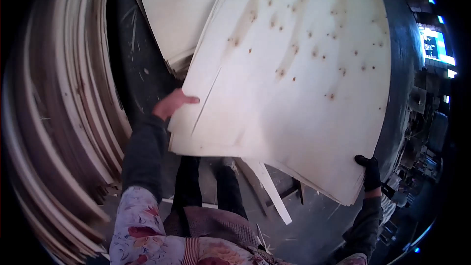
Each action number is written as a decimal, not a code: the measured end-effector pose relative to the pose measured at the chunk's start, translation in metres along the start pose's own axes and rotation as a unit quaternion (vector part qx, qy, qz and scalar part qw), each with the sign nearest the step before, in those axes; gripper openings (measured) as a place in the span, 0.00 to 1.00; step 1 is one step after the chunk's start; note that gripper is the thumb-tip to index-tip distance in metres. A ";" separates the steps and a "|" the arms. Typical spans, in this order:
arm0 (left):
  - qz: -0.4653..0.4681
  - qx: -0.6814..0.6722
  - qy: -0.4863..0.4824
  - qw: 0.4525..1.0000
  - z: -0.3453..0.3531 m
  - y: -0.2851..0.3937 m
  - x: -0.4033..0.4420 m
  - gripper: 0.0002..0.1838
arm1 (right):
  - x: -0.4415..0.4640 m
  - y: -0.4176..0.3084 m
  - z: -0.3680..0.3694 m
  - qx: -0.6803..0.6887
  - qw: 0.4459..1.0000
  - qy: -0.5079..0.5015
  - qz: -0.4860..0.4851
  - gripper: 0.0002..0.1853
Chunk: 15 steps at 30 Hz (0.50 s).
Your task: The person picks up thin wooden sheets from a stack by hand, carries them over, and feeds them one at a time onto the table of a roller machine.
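Observation:
A large pale wood veneer sheet (294, 98) with brown knots and streaks lies on top of other sheets, whose edges show beneath it. My bare left hand (175, 103) is at its left edge, thumb on top and the other fingers hidden under or behind the edge. A thin dark slit runs through the sheet close to that thumb. At the near right corner, my right hand (369, 171) in a dark glove grips the sheet's edge, its thumb side on top.
Tall stacked veneer (73, 83) fills the left side. Another pale stack (176, 14) stands beyond the sheet. Below are a wooden frame (252, 186), a pale strip (272, 194) and scraps on the floor. Machinery or shelving and bright windows (436, 46) show far right.

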<state>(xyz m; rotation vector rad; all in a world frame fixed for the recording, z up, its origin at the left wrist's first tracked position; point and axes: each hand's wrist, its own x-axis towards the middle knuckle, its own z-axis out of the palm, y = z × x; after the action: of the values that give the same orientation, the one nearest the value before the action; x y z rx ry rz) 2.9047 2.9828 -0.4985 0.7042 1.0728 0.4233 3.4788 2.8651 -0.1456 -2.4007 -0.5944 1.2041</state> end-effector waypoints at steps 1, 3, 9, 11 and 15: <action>0.017 0.010 0.002 1.000 0.010 0.016 -0.015 0.24 | -0.010 -0.003 -0.007 -0.024 0.999 -0.013 -0.033 0.20; -0.045 0.042 0.071 0.996 0.034 0.052 -0.051 0.22 | -0.039 -0.022 -0.014 -0.045 0.996 -0.016 -0.079 0.16; 0.048 0.098 0.123 0.986 0.090 0.172 -0.212 0.20 | -0.166 -0.106 -0.079 0.048 0.992 -0.050 -0.105 0.14; 0.015 0.145 0.168 0.975 0.135 0.233 -0.277 0.21 | -0.193 -0.113 -0.128 0.048 0.986 -0.081 -0.137 0.13; 0.008 0.244 0.188 0.951 0.204 0.283 -0.398 0.21 | -0.246 -0.118 -0.209 -0.022 0.961 -0.141 -0.238 0.13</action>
<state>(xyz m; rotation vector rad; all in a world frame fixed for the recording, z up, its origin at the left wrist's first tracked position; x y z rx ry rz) 2.9228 2.8694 0.0183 1.0988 1.5599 0.3113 3.4937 2.8015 0.1923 -1.9591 -1.2145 1.3192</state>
